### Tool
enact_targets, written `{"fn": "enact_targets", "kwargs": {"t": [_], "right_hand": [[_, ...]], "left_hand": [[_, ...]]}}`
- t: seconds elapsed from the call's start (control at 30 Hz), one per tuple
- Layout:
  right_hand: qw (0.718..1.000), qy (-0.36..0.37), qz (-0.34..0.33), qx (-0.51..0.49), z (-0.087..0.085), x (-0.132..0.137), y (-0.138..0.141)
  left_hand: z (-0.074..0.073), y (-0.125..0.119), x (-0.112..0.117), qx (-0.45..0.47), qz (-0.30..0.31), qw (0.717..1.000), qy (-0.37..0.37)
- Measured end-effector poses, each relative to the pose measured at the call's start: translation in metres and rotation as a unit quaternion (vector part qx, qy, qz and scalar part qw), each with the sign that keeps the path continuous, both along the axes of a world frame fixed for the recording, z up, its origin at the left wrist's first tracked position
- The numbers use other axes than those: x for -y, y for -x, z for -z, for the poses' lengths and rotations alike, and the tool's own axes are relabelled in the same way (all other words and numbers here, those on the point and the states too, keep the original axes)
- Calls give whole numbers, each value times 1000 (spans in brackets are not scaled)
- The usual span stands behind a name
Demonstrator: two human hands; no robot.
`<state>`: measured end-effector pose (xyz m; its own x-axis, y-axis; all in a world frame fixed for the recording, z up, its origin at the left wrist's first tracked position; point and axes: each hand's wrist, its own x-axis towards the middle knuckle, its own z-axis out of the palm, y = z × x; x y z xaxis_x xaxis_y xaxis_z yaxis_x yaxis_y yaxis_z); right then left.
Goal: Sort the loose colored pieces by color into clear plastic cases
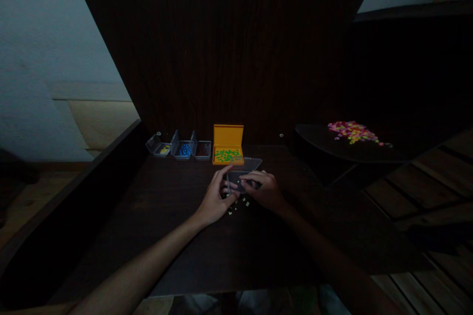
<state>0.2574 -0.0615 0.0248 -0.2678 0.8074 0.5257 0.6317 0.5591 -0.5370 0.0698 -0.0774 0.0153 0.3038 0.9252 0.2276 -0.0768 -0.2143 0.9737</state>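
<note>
My left hand (216, 200) is wrapped round the left side of a clear plastic box (233, 175), thumb at the near edge and fingers along the far side. Its clear lid (253, 163) stands open at the back. Over the box, my right hand (266, 191) is closed in a pinch, with a small white piece at the fingertips. Several small pale pieces (247, 203) lie scattered on the dark tabletop just in front of the box. The room is dim, so the box's contents are hard to make out.
Behind stands an open orange box (228, 135) with green pieces (226, 155). To its left are clear boxes with dark red (203, 149), blue (184, 150) and yellow (164, 149) pieces. Colourful discs (353, 131) lie piled on a side shelf. A raised board (107, 167) borders the left.
</note>
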Motion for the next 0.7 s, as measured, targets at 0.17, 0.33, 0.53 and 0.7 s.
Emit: {"fn": "enact_targets", "kwargs": {"t": [0.17,0.33,0.53,0.7], "right_hand": [[1000,17,4,-23,0,0,-1],[999,19,-8,-29,-2,-1,-2],[1000,20,-11,-5,-3,-1,-2],[1000,16,-14,-1,-3,-2,-1]], "left_hand": [[1,-1,0,-2,-8,1000,-3],[2,0,0,-2,-7,1000,-11],[4,1,-2,-9,-6,1000,-9],[4,0,-1,-10,-7,1000,-18]]}}
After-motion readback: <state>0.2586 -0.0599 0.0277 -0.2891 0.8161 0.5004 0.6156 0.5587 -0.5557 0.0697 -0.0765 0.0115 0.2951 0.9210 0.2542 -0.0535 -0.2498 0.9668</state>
